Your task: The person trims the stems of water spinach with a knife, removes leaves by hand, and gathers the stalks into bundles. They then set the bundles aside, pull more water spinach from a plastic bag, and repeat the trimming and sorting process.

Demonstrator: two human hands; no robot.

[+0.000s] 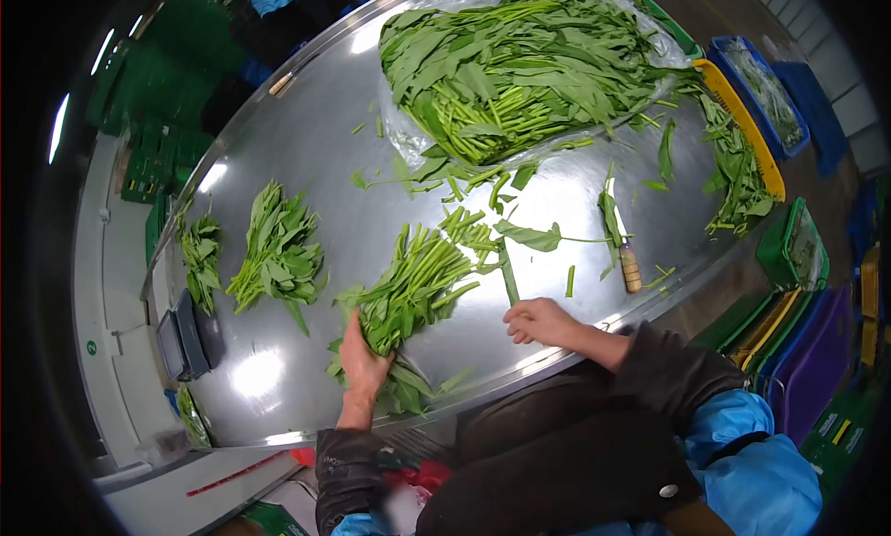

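Observation:
My left hand [365, 355] is closed around a bunch of water spinach [408, 290], its leaves at my palm and its stems pointing away to the upper right. Short cut stem ends [469, 230] lie just past the bunch. My right hand [543, 322] is curled in a fist around a knife [509, 274]; the narrow blade points away from me beside the stem ends, and the handle is hidden in my fingers. A second knife with a wooden handle [630, 269] lies to the right, partly under a leaf.
A big heap of water spinach [529, 72] rests on plastic sheeting at the back of the metal table [343, 146]. Two smaller bunches [278, 248] [200, 258] lie left. A yellow crate [742, 128] stands at the right edge, near stacked crates [798, 341]. Another wooden handle [281, 84] lies far left.

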